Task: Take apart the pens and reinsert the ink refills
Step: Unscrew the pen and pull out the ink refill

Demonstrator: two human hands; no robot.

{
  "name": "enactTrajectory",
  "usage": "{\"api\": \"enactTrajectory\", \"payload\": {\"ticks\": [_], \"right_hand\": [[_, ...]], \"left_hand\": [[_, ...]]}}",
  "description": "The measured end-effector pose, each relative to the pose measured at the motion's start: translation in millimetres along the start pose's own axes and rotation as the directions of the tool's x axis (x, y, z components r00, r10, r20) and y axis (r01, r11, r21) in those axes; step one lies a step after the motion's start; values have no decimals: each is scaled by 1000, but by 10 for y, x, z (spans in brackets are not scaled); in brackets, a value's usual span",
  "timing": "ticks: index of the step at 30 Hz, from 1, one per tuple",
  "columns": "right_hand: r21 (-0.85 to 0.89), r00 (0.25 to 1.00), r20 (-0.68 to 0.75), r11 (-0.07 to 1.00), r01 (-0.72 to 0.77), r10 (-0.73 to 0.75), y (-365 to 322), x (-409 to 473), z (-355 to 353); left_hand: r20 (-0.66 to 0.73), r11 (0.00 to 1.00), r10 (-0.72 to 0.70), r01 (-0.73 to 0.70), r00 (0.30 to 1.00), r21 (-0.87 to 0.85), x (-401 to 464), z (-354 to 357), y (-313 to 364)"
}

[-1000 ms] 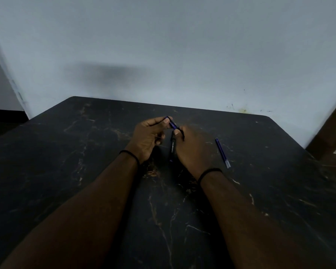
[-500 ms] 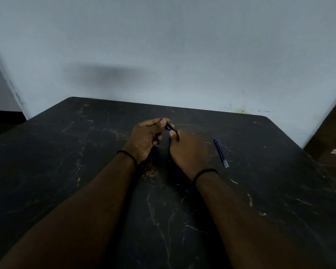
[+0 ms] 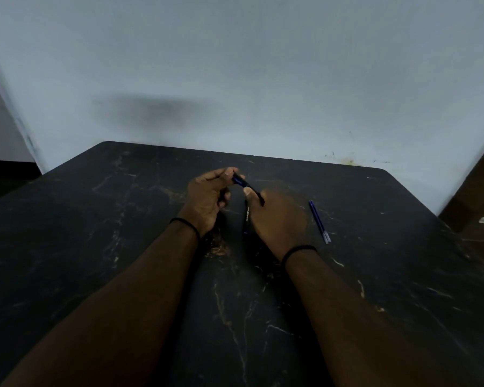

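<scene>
Dark marbled table [image 3: 123,247], pale wall [image 3: 235,65] behind. Above the table's middle, left hand [image 3: 207,196] and right hand [image 3: 277,219], close together, each with a black band at the wrist. In the left, a small blue-black pen piece [image 3: 238,180] pinched at thumb and fingertips. In the right, fingers curled round a dark pen barrel [image 3: 247,216], thumb on a slim black part crossing toward the left hand. Just right of the right hand, flat on the table, two thin blue refills [image 3: 319,222] side by side. Probably light, stiff, slick plastic: best pinched near the joints; refills thin, bendable, best lifted mid-length.
</scene>
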State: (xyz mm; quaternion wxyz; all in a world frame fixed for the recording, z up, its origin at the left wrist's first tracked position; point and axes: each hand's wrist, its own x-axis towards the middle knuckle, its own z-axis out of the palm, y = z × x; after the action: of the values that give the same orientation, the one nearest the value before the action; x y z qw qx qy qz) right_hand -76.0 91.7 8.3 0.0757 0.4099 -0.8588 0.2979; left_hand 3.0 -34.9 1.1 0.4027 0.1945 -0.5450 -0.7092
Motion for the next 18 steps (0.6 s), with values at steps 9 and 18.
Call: {"api": "enactTrajectory", "payload": {"ticks": [9,18], "right_hand": [[19,1000,17,1000,20,-20,18,-24,-117],[47,1000,-1,999,9,-9,53,-10,-80]], "left_hand": [[-336,690,320,25,886,723,135,-213,-4],[-158,22,289,158,944,987,119,-168,-58]]}}
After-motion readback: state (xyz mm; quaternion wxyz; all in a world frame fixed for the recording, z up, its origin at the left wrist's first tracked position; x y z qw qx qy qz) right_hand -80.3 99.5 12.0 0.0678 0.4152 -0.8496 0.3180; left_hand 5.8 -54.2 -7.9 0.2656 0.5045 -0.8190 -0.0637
